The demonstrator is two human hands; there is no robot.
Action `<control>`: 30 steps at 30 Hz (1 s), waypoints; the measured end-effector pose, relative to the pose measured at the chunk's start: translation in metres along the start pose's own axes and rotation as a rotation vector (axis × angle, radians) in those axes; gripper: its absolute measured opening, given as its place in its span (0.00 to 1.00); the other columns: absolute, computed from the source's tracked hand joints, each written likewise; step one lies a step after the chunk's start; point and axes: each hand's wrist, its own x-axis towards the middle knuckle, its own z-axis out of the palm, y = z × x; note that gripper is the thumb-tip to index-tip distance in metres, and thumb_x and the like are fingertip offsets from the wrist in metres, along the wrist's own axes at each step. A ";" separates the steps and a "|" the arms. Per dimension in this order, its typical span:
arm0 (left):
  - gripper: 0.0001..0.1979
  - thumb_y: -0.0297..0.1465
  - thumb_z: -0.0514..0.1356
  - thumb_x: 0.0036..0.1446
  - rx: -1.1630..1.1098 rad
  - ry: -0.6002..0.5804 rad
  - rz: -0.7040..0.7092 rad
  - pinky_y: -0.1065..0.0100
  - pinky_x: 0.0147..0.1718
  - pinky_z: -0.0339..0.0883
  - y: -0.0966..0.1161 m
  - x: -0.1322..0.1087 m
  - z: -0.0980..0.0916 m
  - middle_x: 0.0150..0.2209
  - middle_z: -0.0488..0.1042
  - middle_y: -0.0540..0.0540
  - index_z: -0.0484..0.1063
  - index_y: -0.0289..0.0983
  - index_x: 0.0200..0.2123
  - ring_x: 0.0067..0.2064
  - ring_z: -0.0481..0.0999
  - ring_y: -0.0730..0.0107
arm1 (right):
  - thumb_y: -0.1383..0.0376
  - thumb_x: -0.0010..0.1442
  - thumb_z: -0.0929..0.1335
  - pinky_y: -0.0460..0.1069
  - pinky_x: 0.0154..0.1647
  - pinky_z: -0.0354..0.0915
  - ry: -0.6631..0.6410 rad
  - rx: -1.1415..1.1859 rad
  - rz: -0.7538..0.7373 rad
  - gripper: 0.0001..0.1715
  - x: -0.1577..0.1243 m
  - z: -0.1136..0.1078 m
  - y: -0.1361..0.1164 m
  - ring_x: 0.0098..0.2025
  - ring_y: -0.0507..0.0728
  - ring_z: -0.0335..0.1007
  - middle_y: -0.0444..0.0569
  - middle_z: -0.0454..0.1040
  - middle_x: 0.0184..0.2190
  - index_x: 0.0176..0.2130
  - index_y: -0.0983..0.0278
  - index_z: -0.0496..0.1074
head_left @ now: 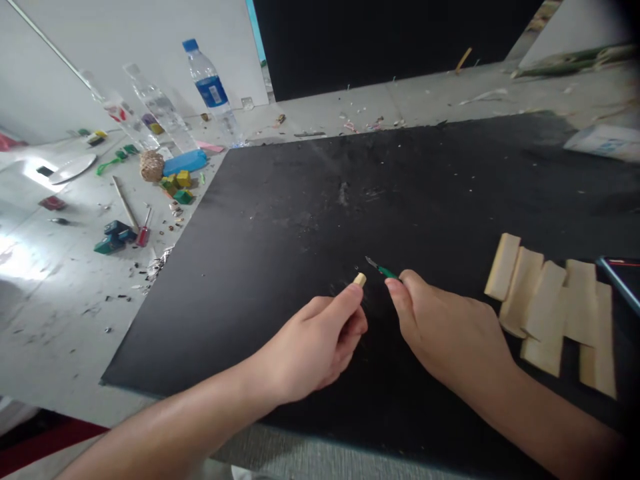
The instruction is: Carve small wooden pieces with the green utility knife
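Observation:
Between the thumb and curled fingers of my left hand (325,340) is a small pale piece of bamboo (360,279), only its tip showing above the thumb. My right hand (445,327) is closed round the green handle of a small carving knife (384,270). The knife's thin metal blade points up and left, a short way from the bamboo tip and apart from it. Most of the handle is hidden in my fist. To the right of my right hand lie several split bamboo pieces (545,307), some overlapping.
A black board (280,253) covers the work surface, with fine shavings on it. Bottles (210,87), coloured blocks (183,179), a ball of twine (151,165) and a red-handled screwdriver (143,235) stand or lie at left. A phone (623,283) lies at the right edge.

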 end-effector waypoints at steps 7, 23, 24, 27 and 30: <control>0.32 0.55 0.44 0.70 0.100 0.088 0.109 0.78 0.15 0.46 0.001 -0.002 -0.007 0.19 0.52 0.57 0.72 0.35 0.34 0.18 0.50 0.80 | 0.54 0.76 0.53 0.47 0.19 0.50 0.028 0.304 -0.012 0.23 0.001 -0.015 0.006 0.17 0.53 0.67 0.40 0.66 0.17 0.33 0.60 0.62; 0.23 0.49 0.47 0.73 0.301 0.218 0.239 0.72 0.25 0.53 -0.010 0.005 -0.004 0.29 0.61 0.53 0.73 0.38 0.43 0.28 0.57 0.76 | 0.55 0.75 0.57 0.48 0.20 0.54 -0.066 0.576 -0.039 0.19 -0.004 -0.015 0.006 0.19 0.50 0.64 0.39 0.66 0.20 0.33 0.60 0.60; 0.22 0.48 0.47 0.73 0.351 0.241 0.257 0.71 0.27 0.54 -0.010 0.004 -0.003 0.29 0.62 0.52 0.73 0.39 0.45 0.29 0.59 0.75 | 0.55 0.75 0.57 0.48 0.20 0.53 -0.065 0.571 -0.040 0.20 -0.005 -0.014 0.006 0.18 0.50 0.63 0.39 0.65 0.19 0.33 0.60 0.60; 0.20 0.45 0.46 0.75 0.572 0.283 0.351 0.67 0.33 0.57 -0.011 0.004 -0.001 0.30 0.65 0.52 0.71 0.39 0.44 0.31 0.63 0.73 | 0.53 0.76 0.56 0.47 0.20 0.53 -0.061 0.558 -0.054 0.21 -0.006 -0.012 0.005 0.18 0.49 0.63 0.38 0.64 0.19 0.32 0.60 0.59; 0.20 0.41 0.42 0.76 0.774 0.299 0.397 0.65 0.34 0.57 -0.012 0.006 0.000 0.29 0.67 0.52 0.67 0.39 0.38 0.29 0.63 0.73 | 0.52 0.76 0.56 0.47 0.20 0.52 -0.067 0.520 -0.081 0.23 -0.006 -0.011 0.003 0.18 0.50 0.65 0.39 0.66 0.19 0.32 0.61 0.61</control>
